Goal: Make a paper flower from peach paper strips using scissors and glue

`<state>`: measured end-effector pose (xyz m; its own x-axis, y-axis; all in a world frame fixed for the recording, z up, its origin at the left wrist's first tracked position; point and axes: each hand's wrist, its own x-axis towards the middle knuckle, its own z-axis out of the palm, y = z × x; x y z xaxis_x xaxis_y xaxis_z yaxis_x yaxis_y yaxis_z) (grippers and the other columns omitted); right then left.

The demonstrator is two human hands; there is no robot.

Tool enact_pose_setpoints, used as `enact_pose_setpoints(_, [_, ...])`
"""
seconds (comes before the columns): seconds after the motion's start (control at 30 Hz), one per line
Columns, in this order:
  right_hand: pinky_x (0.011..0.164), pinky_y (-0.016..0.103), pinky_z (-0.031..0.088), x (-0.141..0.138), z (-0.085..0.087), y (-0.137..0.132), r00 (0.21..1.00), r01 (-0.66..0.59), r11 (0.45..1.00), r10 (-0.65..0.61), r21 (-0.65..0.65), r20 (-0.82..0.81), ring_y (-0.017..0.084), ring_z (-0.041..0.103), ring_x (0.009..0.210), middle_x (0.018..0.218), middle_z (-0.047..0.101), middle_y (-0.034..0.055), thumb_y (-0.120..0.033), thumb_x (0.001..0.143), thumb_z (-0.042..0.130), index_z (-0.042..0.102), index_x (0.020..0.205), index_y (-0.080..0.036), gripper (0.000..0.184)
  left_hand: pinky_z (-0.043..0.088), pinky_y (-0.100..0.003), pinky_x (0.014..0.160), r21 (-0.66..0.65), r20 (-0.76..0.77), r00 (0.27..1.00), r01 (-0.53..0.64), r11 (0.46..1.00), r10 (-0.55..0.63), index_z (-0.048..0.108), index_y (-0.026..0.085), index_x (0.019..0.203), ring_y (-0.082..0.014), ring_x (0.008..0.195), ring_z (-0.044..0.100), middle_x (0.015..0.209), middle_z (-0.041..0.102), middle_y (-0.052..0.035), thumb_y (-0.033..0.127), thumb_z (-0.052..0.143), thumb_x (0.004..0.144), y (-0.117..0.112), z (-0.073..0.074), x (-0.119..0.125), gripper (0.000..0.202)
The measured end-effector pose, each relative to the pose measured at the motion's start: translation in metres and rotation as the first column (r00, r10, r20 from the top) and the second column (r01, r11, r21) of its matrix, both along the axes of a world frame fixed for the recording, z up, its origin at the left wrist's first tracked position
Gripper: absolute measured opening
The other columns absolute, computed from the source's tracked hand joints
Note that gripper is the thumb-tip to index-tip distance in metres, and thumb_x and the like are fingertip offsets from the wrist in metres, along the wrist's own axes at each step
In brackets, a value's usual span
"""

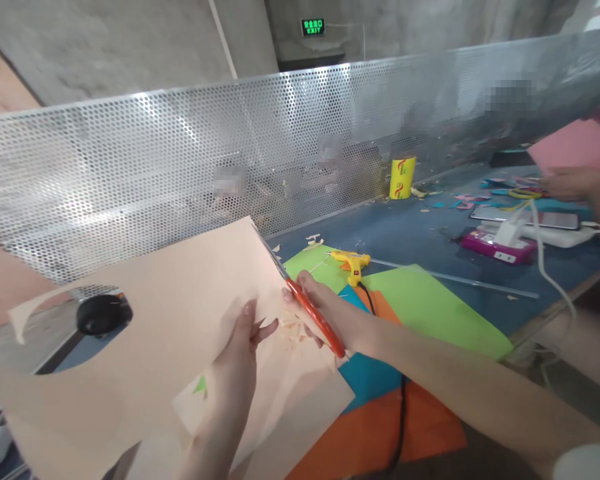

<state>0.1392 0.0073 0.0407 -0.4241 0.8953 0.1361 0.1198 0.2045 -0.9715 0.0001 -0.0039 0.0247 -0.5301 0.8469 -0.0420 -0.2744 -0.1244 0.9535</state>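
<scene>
A large pale peach paper sheet is held up at an angle, with a rounded cut-out on its left side. My left hand is closed on the sheet's near right edge, thumb over its face. Red-handled scissors are gripped in my right hand, their blades along the sheet's upper right edge; the lower fingers are partly hidden. Beneath the hands lies another pale sheet with small paper scraps on it. A small green paper piece shows beside my left wrist.
A yellow glue gun with a black cord rests on green paper, by blue and orange sheets. A clear stick lies behind. Right: a yellow roll, purple power strip, phone, another person's hand. Perforated metal screen behind.
</scene>
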Motion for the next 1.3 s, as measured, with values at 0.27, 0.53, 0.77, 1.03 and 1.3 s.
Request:
enact_pose_setpoints(0.27, [0.039,0.019,0.036,0.005,-0.002,0.004,0.998,-0.061,0.997,0.06,-0.04,-0.014,0.008,0.043,0.043,0.056,0.036,-0.0076,-0.045,0.08,0.047,0.028,0.076,-0.023,0.03,0.051,-0.016,0.058,0.002,0.086,0.996,0.038,0.999,-0.038,0.063,0.015,0.069,-0.0062,0.05,0.06,0.061,0.064,0.0036,0.011,0.063,0.069,-0.004,0.006,0.001,0.003])
enact_pose_setpoints(0.53, [0.033,0.02,0.037,0.001,0.001,0.003,0.992,-0.123,0.973,0.118,-0.197,-0.04,0.008,0.039,0.039,0.058,0.037,-0.0072,-0.051,0.08,0.044,0.028,0.078,-0.024,0.031,0.051,-0.011,0.045,0.022,0.222,0.975,-0.015,1.0,0.01,0.061,0.013,0.064,-0.008,0.05,0.063,0.062,0.065,0.0029,-0.004,0.053,0.071,0.002,0.009,0.0,0.02])
enact_pose_setpoints(0.77, [0.033,0.019,0.034,0.0,0.0,0.004,0.982,-0.142,0.953,0.102,-0.269,-0.158,0.007,0.036,0.037,0.055,0.034,-0.0075,-0.057,0.081,0.035,0.032,0.077,-0.023,0.035,0.051,-0.01,0.044,0.019,0.216,0.976,0.012,1.0,-0.016,0.062,0.012,0.068,-0.0092,0.049,0.064,0.062,0.066,0.001,-0.003,0.057,0.069,-0.002,0.01,-0.001,0.016])
enact_pose_setpoints(1.03, [0.035,0.019,0.035,-0.001,0.005,0.002,0.981,-0.15,0.944,0.105,-0.293,-0.165,0.006,0.035,0.037,0.057,0.038,-0.0081,-0.058,0.076,0.044,0.029,0.078,-0.023,0.038,0.052,-0.011,0.046,0.03,0.199,0.98,0.009,1.0,-0.015,0.063,0.013,0.067,-0.0093,0.051,0.064,0.064,0.067,0.0017,-0.002,0.057,0.07,-0.003,0.01,0.0,0.017])
enact_pose_setpoints(1.3, [0.034,0.018,0.033,-0.001,0.008,0.0,0.985,-0.112,0.952,0.068,-0.286,-0.161,0.005,0.035,0.036,0.056,0.038,-0.0083,-0.054,0.075,0.049,0.027,0.077,-0.023,0.038,0.05,-0.011,0.045,-0.01,0.152,0.988,0.03,0.999,-0.028,0.063,0.016,0.066,-0.0087,0.054,0.065,0.067,0.067,0.0034,-0.001,0.056,0.07,-0.005,0.009,0.001,0.019])
